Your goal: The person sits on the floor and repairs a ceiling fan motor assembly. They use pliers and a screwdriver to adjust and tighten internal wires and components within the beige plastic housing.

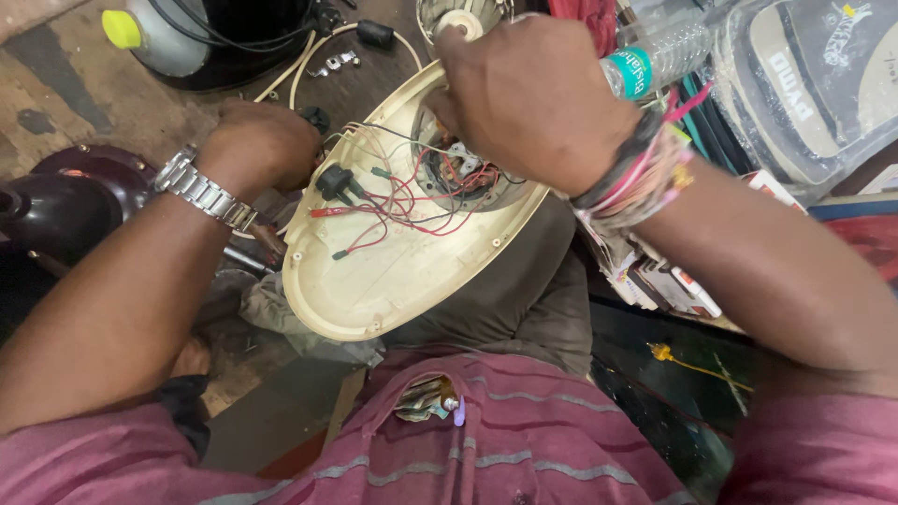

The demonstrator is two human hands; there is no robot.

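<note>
Seen from above our striped maroon shirt (524, 440), a cream oval plastic housing (374, 271) rests tilted over our lap, its hollow inside up, threaded with red and black wires (412, 201) around a round opening. Our left hand (267, 140), a steel watch (201, 192) at the wrist, curls shut on its far-left rim. Our right hand (528, 93), closed, presses its top edge; what it grips we cannot tell. Beyond stands a clear bottle (659, 61).

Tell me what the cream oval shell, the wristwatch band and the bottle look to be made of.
Cream oval shell: likely moulded plastic, matt, with ribs and screw posts. Wristwatch band: metal links, shiny silver. Bottle: clear ridged plastic, teal label.
</note>
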